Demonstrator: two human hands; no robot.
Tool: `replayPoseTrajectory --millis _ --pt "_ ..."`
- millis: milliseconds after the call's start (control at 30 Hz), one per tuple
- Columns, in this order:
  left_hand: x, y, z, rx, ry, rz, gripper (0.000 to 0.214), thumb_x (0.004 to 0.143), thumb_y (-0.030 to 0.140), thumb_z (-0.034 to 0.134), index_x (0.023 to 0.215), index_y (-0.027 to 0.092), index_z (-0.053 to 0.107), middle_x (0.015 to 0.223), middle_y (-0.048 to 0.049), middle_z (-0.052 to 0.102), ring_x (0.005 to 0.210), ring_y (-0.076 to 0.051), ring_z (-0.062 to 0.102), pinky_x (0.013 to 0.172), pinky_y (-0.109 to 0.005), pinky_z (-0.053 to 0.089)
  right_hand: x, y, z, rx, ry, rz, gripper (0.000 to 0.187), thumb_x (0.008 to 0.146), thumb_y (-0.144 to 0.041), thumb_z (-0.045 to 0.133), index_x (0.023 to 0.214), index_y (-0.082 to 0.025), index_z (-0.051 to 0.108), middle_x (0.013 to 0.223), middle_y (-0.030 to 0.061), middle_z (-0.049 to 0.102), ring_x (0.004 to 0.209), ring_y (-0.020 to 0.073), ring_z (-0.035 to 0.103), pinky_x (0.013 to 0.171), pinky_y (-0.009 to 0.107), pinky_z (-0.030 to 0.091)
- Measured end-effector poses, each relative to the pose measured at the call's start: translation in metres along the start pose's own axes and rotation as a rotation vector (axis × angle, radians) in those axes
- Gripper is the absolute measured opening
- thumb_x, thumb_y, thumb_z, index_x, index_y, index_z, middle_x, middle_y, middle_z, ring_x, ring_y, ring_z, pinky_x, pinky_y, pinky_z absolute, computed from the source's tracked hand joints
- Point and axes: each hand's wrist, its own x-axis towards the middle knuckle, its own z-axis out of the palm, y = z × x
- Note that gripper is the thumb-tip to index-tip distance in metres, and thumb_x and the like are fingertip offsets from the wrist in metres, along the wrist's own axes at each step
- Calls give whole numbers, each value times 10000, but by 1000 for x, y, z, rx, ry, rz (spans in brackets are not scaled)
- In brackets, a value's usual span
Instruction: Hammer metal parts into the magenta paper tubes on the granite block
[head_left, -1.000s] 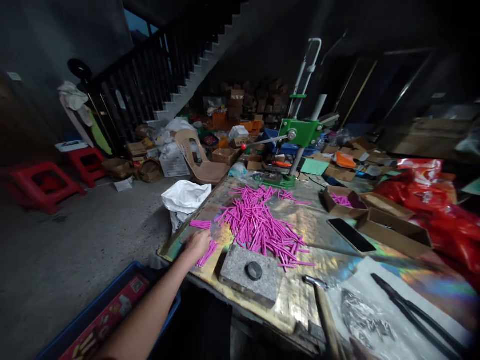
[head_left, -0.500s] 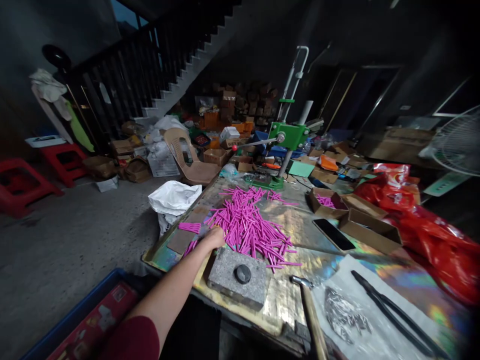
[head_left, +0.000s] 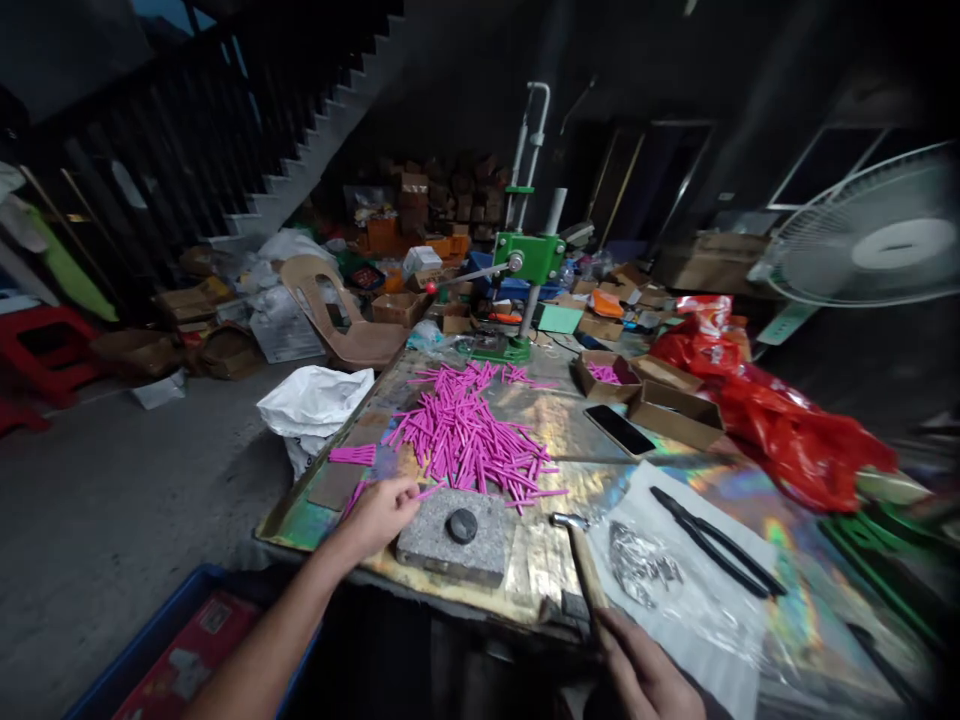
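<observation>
Fingers of the left hand (head_left: pixel 380 513): the tips were pressed together, pinching one end of a single slim pink stick (head_left: pixel 433 491).
Pinched stick: it pointed rightward above the far left corner of the rectangular speckled grey stone block (head_left: pixel 426 538); whether it touched the stone could not be told.
Fingers of the right hand (head_left: pixel 651 668): they lay at the lower end of the handle of a hammer with a pale wooden handle and a small metal head (head_left: pixel 585 570), to the right of the block; how tightly they were curled could not be told.
Dark round disc (head_left: pixel 462 526): it sat flat on top of the block.
Loose heap of slim pink sticks (head_left: pixel 469 440): it spread over the table just beyond the block.
Neat row of pink sticks (head_left: pixel 352 455): it lay beyond and to the left of the block, with a partly hidden bunch of pink sticks (head_left: pixel 355 494) nearer to it, by the left hand.
White sheet (head_left: pixel 637 488): it lay right of the block, bearing a clear plastic bag of small metallic pieces (head_left: pixel 643 566) and a long-handled black plier-like tool (head_left: pixel 712 540).
Black-screened phone (head_left: pixel 619 430): it lay beyond and to the right of the block.
Green metal lever press (head_left: pixel 529 258): it stood well beyond the block.
</observation>
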Motion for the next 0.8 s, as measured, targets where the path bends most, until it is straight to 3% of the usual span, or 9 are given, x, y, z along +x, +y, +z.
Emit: replayPoseTrajectory --millis 200,267,333,467,533,633,800 --pt "-56 42 32 -219 -56 239 169 757 164 431 666 170 573 617 9 533 601 -125 502 554 -202 353 2 -77 19 219 -206 71 379 799 -435 454 986 -156 630 976 113 665 926 244 597 810 320 463" --pt "-67 54 43 -266 -102 284 169 750 143 441 638 174 564 627 6 537 617 -127 506 570 -204 362 2 -89 23 281 -290 62 351 826 -426 421 935 -157 620 840 82 664 817 216 600 727 294 463" --pt "-75 63 53 -342 -140 293 159 734 127 460 623 175 563 620 9 537 612 -126 502 574 -206 367 2 -92 25 311 -337 66 337 836 -434 402 768 -165 593 644 22 579 643 172 546 592 259 427" --pt "-79 69 69 -645 -133 155 65 675 140 531 659 165 588 604 19 530 580 -117 481 560 -209 385 -4 -80 25 448 -326 172 342 800 -468 466 613 -182 475 535 -45 385 500 108 379 464 221 311" --pt "-79 71 78 -856 -144 45 45 639 174 586 680 157 590 589 30 512 539 -101 459 525 -202 389 -9 -73 25 573 -323 249 339 774 -489 501 629 -184 466 528 -54 374 465 94 351 433 212 288" --pt "-79 75 90 -1130 -199 -100 180 575 247 679 692 150 583 544 51 479 459 -73 417 444 -186 375 -15 -67 25 746 -304 351 361 726 -525 548 643 -185 460 505 -63 392 410 77 337 408 206 286" --pt "-80 89 102 -1355 -181 -259 236 547 294 737 663 145 596 521 35 524 454 -76 447 413 -174 380 -20 -63 26 856 -202 407 331 692 -485 606 694 -168 513 522 -54 442 409 77 379 432 214 332"
